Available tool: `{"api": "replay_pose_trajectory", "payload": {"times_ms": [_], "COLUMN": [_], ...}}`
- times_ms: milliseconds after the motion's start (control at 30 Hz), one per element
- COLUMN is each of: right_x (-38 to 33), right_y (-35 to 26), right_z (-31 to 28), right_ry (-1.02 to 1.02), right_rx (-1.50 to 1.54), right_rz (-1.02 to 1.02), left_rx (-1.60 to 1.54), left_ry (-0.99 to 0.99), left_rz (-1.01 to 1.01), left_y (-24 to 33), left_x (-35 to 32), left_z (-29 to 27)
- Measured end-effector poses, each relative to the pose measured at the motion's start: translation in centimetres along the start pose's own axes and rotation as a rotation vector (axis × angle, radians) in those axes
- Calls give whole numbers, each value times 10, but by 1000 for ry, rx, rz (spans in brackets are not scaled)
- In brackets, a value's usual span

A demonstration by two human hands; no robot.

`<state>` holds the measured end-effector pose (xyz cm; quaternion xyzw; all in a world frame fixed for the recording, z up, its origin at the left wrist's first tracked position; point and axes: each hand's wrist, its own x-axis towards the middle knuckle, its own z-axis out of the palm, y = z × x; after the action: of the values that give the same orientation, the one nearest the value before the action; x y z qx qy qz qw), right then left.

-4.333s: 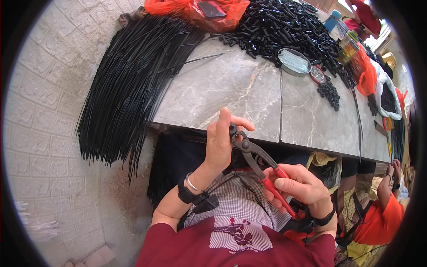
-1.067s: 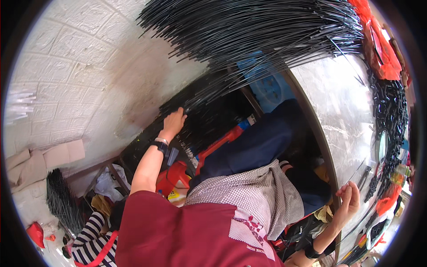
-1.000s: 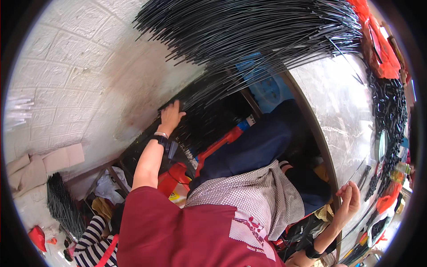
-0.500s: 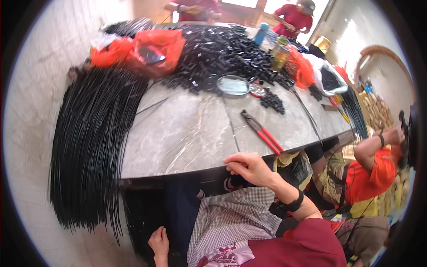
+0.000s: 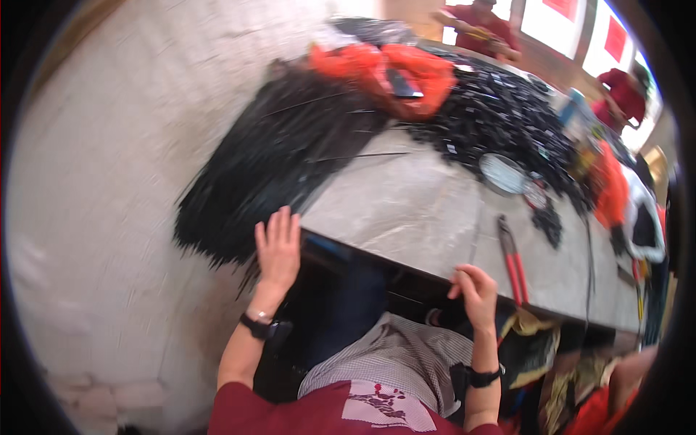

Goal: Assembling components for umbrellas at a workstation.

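My left hand [image 5: 279,250] is open, fingers stretched and slightly apart, at the edge of a thick bundle of long thin black strips [image 5: 268,167]. The fingertips meet the strips nearest the table corner; whether they press on them is blurred. The bundle's ends hang over the table's left side. My right hand [image 5: 477,297] is closed with fingers curled, just off the table's front edge, and nothing shows in it. Right of that hand, pliers with red handles [image 5: 515,264] lie on the grey marbled table [image 5: 406,203].
A heap of small black pieces [image 5: 500,109] covers the table's far part. Beside it are a red plastic bag [image 5: 417,72], a round clear dish [image 5: 502,174] and another red bag [image 5: 610,185]. Two people in dark red work across the table. An open bag [image 5: 533,344] stands below the front edge.
The view has swung left. My left hand has risen from beside my lap to the strip bundle, its fingers spreading. My right hand stays curled near the table's front edge.
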<state>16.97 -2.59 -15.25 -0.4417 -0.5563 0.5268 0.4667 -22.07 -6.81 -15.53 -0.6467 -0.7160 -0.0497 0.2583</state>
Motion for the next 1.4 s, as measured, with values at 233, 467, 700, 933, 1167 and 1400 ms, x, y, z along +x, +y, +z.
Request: {"api": "replay_pose_trajectory", "payload": {"times_ms": [233,467,700,933,1167,1400], "right_x": [4,3,1,30,43,40], "right_y": [11,1,-44,-7,13,1], "right_z": [0,1,78,184,219,208], "right_ry": [-122,-116,-331,-535,-485,-445], "right_rx": [167,148,237,193,217,300], "right_rz": [51,96,372,573,493,536], "left_rx": [-105,-397,-1061,-1189,-1408,-1722], "left_ry": [45,-146,-297,-405,-487,-608], "left_rz": [-19,26,-185,-385,-453,-604], "left_y": [2,16,14,8,11,11], "left_x": [-1,-6,-8,-25,-26,-28], "left_z": [-16,-40,-56,-43,-41,-36]}}
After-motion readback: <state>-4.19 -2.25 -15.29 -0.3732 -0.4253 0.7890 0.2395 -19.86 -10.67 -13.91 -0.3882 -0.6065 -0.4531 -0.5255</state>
